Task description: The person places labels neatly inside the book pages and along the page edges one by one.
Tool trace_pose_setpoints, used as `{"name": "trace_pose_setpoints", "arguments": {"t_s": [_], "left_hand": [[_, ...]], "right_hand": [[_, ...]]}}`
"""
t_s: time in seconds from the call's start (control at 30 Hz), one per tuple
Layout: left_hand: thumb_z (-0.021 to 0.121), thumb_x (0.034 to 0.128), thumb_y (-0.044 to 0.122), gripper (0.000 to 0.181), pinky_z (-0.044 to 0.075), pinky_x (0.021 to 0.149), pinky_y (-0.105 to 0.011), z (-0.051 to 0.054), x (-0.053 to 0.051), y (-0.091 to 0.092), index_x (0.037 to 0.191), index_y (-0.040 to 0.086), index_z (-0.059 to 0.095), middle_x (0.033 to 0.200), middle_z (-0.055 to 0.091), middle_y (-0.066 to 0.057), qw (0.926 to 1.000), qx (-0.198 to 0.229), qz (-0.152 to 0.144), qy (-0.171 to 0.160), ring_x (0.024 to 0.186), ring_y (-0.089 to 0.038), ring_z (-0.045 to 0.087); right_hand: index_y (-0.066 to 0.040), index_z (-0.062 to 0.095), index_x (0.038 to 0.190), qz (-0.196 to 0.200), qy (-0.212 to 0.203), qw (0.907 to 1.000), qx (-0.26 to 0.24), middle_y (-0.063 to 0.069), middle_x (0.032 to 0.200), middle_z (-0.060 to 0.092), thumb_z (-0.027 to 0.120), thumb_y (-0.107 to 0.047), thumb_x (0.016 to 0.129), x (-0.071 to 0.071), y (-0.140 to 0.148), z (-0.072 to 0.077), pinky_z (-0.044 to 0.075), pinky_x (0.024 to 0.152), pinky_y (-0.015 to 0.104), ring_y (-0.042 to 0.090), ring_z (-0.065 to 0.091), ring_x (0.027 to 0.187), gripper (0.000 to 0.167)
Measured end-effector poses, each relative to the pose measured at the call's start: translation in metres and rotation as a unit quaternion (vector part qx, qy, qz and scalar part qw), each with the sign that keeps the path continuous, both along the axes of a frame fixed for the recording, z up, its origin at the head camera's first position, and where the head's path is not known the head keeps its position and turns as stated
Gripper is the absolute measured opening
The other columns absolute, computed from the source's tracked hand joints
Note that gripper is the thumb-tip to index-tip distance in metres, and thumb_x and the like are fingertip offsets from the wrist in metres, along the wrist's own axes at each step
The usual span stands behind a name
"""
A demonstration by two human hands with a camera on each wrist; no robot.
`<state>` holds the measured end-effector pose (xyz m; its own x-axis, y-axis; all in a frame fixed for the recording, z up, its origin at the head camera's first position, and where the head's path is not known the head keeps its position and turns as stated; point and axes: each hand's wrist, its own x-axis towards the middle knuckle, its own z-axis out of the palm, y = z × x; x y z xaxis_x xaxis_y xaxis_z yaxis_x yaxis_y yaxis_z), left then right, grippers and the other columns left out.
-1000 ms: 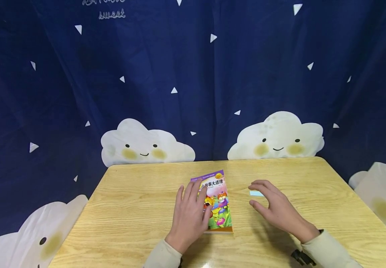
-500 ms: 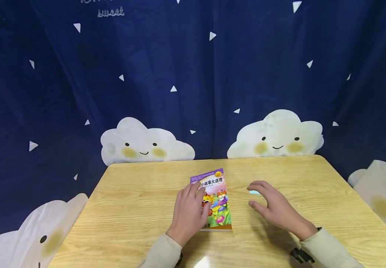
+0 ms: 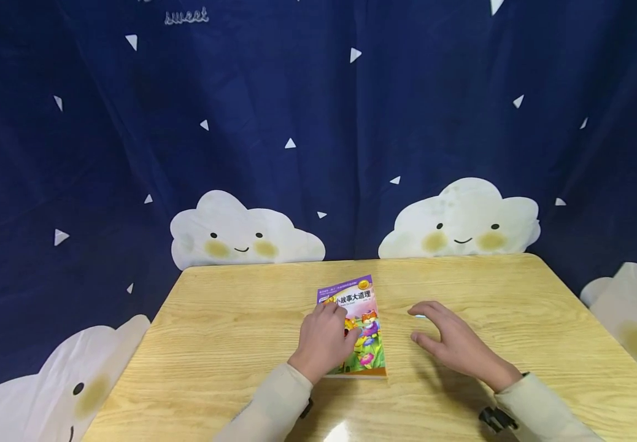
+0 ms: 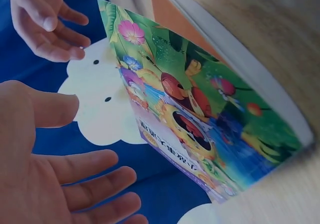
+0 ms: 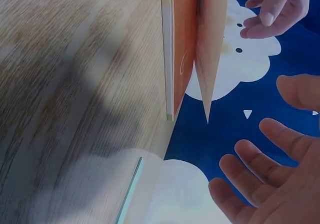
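A colourful storybook point(image 3: 370, 344) with a purple top band lies on the table. In the head view, my left hand point(image 3: 324, 341) covers its left side, fingers reaching over the cover. The left wrist view shows that hand's fingers point(image 4: 92, 189) spread and lightly bent above the book, apart from it. The front cover point(image 5: 212, 38) stands a little away from the pages in the right wrist view. Right of the book, my right hand point(image 3: 456, 344) hovers with fingers point(image 5: 250, 169) loosely bent, holding nothing. A thin pale blue flat piece point(image 5: 130, 191) lies near it, mostly hidden in the head view.
The wooden table point(image 3: 230, 331) carries both items. Behind it hangs a dark blue curtain point(image 3: 274, 80) with white triangles and smiling clouds point(image 3: 462, 227). A black strap point(image 3: 498, 418) sits at the right wrist.
My left hand has shifted to the right over the book, and its fingers look more drawn in. The right hand stays almost in place. Less of the pale blue piece shows behind it.
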<state>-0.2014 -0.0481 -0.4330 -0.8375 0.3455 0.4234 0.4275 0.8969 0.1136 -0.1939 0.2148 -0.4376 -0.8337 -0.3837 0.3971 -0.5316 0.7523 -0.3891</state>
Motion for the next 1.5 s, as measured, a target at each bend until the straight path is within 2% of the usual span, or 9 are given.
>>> {"name": "trace_pose_setpoints", "arguments": {"t_s": [0.17,0.3,0.4,0.63,0.8,1.07,1.23,1.37,1.5], "left_hand": [[0.068,0.0875,0.045,0.04,0.055,0.065,-0.035,-0.002,-0.007,0.012,0.069,0.009,0.067,0.085,0.07,-0.006,0.9987,-0.036,0.014,-0.033,0.082,-0.024,0.065],[0.062,0.0913,0.049,0.046,0.055,0.083,-0.04,-0.005,-0.011,0.019,0.072,0.008,0.069,0.09,0.072,-0.009,0.9943,-0.07,0.027,-0.076,0.092,-0.026,0.067],[0.059,0.0936,0.05,0.048,0.054,0.092,-0.047,-0.008,-0.01,0.024,0.074,0.008,0.072,0.1,0.073,-0.011,0.9906,-0.072,0.037,-0.11,0.101,-0.028,0.067],[0.05,0.0962,0.056,0.059,0.056,0.064,-0.041,-0.014,-0.015,0.04,0.059,0.013,0.064,0.093,0.07,-0.009,0.9808,-0.071,0.073,-0.166,0.089,-0.026,0.066],[0.048,0.0962,0.058,0.057,0.055,0.071,-0.042,-0.018,-0.02,0.052,0.067,0.014,0.07,0.099,0.069,-0.008,0.9705,-0.088,0.099,-0.202,0.092,-0.026,0.064],[0.056,0.0927,0.055,0.051,0.057,0.075,-0.043,-0.026,-0.025,0.059,0.08,0.01,0.077,0.106,0.068,-0.009,0.9641,-0.085,0.118,-0.222,0.09,-0.025,0.065],[0.062,0.0858,0.063,0.054,0.058,0.073,-0.036,-0.026,-0.03,0.067,0.098,0.013,0.079,0.105,0.07,-0.005,0.9608,-0.124,0.129,-0.212,0.086,-0.02,0.067],[0.064,0.0814,0.068,0.054,0.057,0.07,-0.032,-0.028,-0.033,0.078,0.101,0.02,0.078,0.102,0.071,-0.001,0.9535,-0.163,0.145,-0.208,0.085,-0.016,0.067],[0.064,0.0817,0.067,0.055,0.055,0.062,-0.03,-0.03,-0.038,0.087,0.104,0.019,0.077,0.103,0.069,-0.002,0.9465,-0.18,0.167,-0.21,0.083,-0.014,0.065]], "right_hand": [[-0.012,0.064,0.122,0.003,-0.004,1.0,-0.002,0.005,0.125,0.064,0.073,-0.017,0.089,0.0,0.0,-0.003,0.054,0.092,0.051,0.029,0.064,0.115,0.035],[-0.012,0.064,0.122,0.001,-0.008,1.0,0.0,0.006,0.125,0.064,0.073,-0.016,0.089,0.001,-0.001,-0.005,0.054,0.092,0.051,0.03,0.064,0.115,0.035],[-0.011,0.064,0.122,0.004,-0.008,1.0,0.001,0.007,0.125,0.064,0.073,-0.016,0.089,0.0,-0.002,-0.007,0.054,0.093,0.052,0.03,0.064,0.115,0.034],[-0.012,0.063,0.123,0.008,-0.003,1.0,0.003,0.005,0.125,0.063,0.073,-0.016,0.089,0.0,-0.001,-0.008,0.053,0.092,0.051,0.029,0.063,0.115,0.036],[-0.013,0.063,0.123,0.013,0.004,0.9999,0.007,0.004,0.125,0.063,0.073,-0.016,0.088,0.0,-0.001,-0.01,0.053,0.09,0.051,0.028,0.064,0.114,0.037],[-0.012,0.063,0.123,0.019,0.005,0.9998,0.007,0.005,0.126,0.062,0.074,-0.017,0.087,0.0,-0.002,-0.011,0.053,0.091,0.051,0.028,0.063,0.114,0.038],[-0.013,0.062,0.124,0.02,-0.002,0.9998,0.003,0.004,0.126,0.062,0.074,-0.018,0.088,-0.001,-0.002,-0.012,0.053,0.092,0.051,0.028,0.063,0.115,0.038],[-0.013,0.062,0.125,0.025,-0.009,0.9996,0.003,0.005,0.127,0.061,0.072,-0.018,0.09,-0.001,-0.002,-0.013,0.053,0.091,0.051,0.028,0.063,0.115,0.037],[-0.012,0.062,0.125,0.028,-0.01,0.9995,0.006,0.006,0.128,0.061,0.073,-0.019,0.09,-0.001,-0.002,-0.013,0.053,0.092,0.051,0.029,0.062,0.116,0.037]]}}
